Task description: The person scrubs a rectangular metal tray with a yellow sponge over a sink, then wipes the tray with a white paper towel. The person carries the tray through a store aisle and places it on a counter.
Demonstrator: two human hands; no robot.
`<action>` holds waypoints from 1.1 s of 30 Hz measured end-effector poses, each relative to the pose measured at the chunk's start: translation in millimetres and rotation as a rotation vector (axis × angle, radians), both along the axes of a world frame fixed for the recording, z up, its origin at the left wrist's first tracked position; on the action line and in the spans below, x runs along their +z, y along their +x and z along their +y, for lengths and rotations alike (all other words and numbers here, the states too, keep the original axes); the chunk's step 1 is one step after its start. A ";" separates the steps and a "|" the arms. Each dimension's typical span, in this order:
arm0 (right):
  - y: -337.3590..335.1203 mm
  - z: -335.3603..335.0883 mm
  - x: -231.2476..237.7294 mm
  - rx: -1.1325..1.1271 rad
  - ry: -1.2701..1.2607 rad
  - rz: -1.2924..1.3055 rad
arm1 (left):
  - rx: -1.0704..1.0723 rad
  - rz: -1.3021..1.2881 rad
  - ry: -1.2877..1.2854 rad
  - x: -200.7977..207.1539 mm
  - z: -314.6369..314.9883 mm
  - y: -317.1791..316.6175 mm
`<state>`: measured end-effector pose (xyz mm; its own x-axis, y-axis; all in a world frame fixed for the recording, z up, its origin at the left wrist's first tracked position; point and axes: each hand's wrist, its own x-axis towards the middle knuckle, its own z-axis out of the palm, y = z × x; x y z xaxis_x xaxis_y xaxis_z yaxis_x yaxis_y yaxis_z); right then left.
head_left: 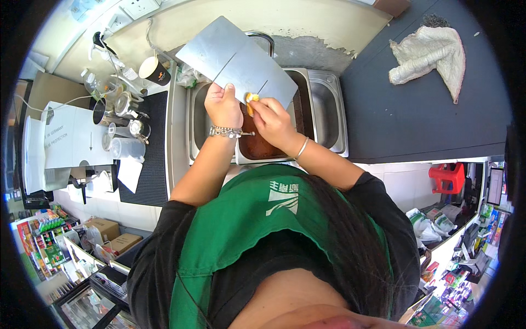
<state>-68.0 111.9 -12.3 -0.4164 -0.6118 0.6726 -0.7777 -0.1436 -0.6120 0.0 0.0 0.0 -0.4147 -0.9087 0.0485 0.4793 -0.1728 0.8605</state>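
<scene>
A flat grey metal panel [230,57] with two narrow slits is held up at a slant over the sink [343,118]. My left hand [223,109] grips its lower left edge, thumb on the face. My right hand [274,123] pinches a small yellow and white piece [251,98], which looks like a sponge, at the panel's lower edge. Below my hands a brown-stained surface [260,145] shows in the middle of the sink; I cannot tell whether it is a tray or a basin. Part of the curved faucet [262,37] is hidden behind the panel.
Jugs, metal cups and a paper cup [155,71] crowd the left counter, by a black ribbed mat [156,148] and a white box [76,134]. A pale cloth [430,57] lies on the dark right counter [405,126]. A red stool [446,177] stands lower right.
</scene>
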 end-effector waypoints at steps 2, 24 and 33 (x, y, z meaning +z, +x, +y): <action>-10.7 5.4 -6.2 -0.035 0.022 0.036 | 0.000 0.101 0.042 5.6 -1.9 2.9; -4.7 37.1 -25.7 -0.131 0.073 -0.044 | 0.027 0.068 0.206 -2.2 0.7 -6.2; 15.0 26.7 -19.2 -0.117 0.010 -0.024 | 0.012 0.072 0.217 -8.0 -0.5 -14.1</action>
<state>-53.0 138.6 -31.6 -0.5012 -0.5647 0.6557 -0.7742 -0.0458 -0.6313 -14.1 -0.5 -8.0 -0.4064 -0.9058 -0.1195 0.5410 -0.3440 0.7674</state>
